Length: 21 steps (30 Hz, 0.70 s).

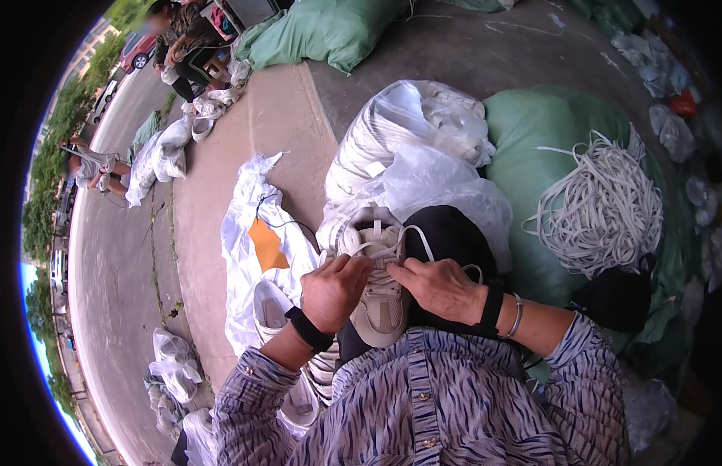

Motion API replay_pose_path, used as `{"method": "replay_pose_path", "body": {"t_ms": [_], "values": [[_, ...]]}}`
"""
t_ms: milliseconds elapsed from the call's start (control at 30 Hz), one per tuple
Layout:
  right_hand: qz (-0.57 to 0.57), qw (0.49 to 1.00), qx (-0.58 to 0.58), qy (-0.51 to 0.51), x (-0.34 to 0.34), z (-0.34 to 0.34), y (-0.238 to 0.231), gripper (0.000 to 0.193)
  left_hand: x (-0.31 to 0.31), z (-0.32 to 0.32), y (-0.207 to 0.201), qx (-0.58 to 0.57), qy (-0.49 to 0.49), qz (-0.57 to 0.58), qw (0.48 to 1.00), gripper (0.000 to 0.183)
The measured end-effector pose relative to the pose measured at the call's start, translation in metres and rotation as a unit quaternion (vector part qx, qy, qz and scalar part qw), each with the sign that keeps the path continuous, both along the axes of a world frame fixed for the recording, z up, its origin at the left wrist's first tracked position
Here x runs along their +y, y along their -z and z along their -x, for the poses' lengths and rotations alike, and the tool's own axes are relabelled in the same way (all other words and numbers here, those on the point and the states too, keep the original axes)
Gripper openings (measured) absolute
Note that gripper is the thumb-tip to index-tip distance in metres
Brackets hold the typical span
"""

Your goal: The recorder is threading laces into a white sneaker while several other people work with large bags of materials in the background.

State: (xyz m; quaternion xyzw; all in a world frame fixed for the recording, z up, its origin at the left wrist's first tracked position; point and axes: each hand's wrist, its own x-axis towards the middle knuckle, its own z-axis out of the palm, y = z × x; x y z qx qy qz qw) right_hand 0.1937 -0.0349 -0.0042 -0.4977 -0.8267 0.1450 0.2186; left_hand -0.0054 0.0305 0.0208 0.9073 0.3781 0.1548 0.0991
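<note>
A beige and white sneaker (379, 309) rests on my lap, toe toward me, with its tongue and opening facing away. White shoelace (419, 233) runs through its upper eyelets and loops out to the right. My left hand (334, 291) is closed at the left side of the lacing, its fingertips pinching the lace. On the opposite side my right hand (442, 287) pinches the lace too, thumb and forefinger together. The fingertips of both hands nearly meet over the tongue. Other pale shoes (272, 307) lie by my left forearm, partly hidden by it.
A green sack (524, 132) at the right bears a heap of white shoelaces (598, 206). Ahead stands a white sack (376, 132) with clear plastic. White plastic sheeting (248, 233) lies at the left. Another person (194, 46) sits at the far left near a green bag (330, 35).
</note>
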Motion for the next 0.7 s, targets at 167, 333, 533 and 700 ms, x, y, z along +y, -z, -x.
{"method": "replay_pose_path", "body": {"t_ms": [167, 333, 533, 700], "values": [[-0.016, 1.0, 0.011, 0.005, -0.001, 0.002, 0.0, 0.023, 0.007, 0.0, -0.007, 0.037, 0.081, -0.046, 0.995, 0.009], [-0.005, 1.0, 0.013, 0.013, -0.001, 0.002, 0.001, 0.023, 0.009, -0.002, -0.006, 0.089, 0.047, -0.038, 0.994, 0.01], [-0.009, 0.999, 0.027, 0.015, -0.001, 0.004, 0.003, 0.025, 0.025, -0.012, -0.01, 0.114, 0.003, 0.132, 0.985, 0.015], [0.002, 0.999, 0.049, 0.019, -0.002, 0.003, 0.004, 0.032, 0.04, -0.001, -0.015, 0.016, 0.033, 0.323, 0.946, 0.018]]}}
